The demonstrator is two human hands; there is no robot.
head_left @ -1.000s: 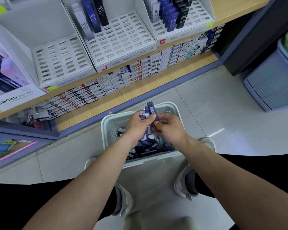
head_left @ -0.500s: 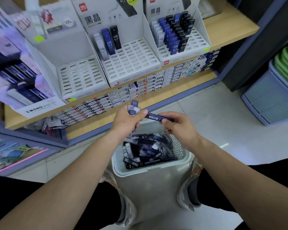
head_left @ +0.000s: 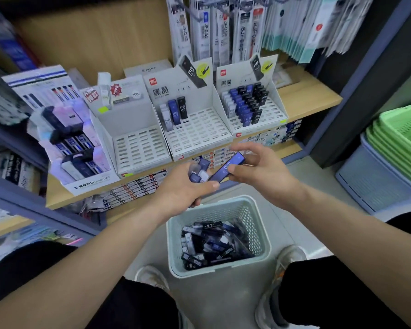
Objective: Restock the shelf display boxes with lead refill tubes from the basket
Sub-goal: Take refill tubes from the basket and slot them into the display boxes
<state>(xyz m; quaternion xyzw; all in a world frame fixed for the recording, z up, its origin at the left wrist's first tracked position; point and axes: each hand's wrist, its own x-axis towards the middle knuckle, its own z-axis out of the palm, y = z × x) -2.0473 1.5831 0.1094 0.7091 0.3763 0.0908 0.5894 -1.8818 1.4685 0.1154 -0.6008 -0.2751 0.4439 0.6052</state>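
Your left hand (head_left: 183,189) grips a bundle of tubes (head_left: 198,173); your right hand (head_left: 261,173), just beside it at 3 o'clock, pinches one blue tube (head_left: 228,167). The basket (head_left: 254,222), part-filled with tubes, stands at 6 o'clock from the hands, and the display boxes (head_left: 197,136) stand at 12 o'clock.

Off to my right, green baskets (head_left: 403,138) sit stacked above a grey-blue crate (head_left: 370,184), packaged pen refills (head_left: 223,27) hang up top, a MONO display (head_left: 81,162) stands at my left, and small flat boxes (head_left: 133,186) line the lower ledge.
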